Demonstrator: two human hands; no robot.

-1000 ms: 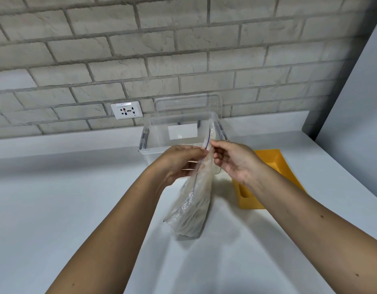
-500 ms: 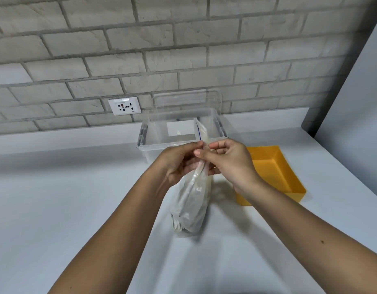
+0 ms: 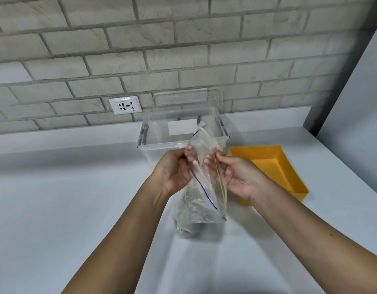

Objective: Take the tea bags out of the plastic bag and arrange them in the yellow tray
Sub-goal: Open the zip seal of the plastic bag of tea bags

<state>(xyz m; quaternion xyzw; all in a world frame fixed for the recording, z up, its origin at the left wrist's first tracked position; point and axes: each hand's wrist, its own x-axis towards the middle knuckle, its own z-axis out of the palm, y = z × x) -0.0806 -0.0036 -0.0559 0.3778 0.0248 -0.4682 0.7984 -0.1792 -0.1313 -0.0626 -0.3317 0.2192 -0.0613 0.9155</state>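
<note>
A clear zip plastic bag [image 3: 199,200] stands on the white counter, its bottom bulging with pale tea bags [image 3: 190,221] that look blurred through the plastic. My left hand [image 3: 172,172] pinches the bag's left lip with the blue zip line. My right hand [image 3: 236,175] pinches the right lip with the yellow zip line. The two lips are pulled a little apart at the top. The yellow tray [image 3: 289,166] lies empty just right of my right hand.
A clear plastic storage box [image 3: 153,143] with a white label stands behind the bag against the brick wall, its lid leaning behind it. A wall socket [image 3: 124,105] is left of it. A grey panel [image 3: 357,107] bounds the counter on the right.
The zip seal has come apart: the bag's lips, held together before, now spread between my hands. My hands have moved slightly apart, and the bag stands more upright.
</note>
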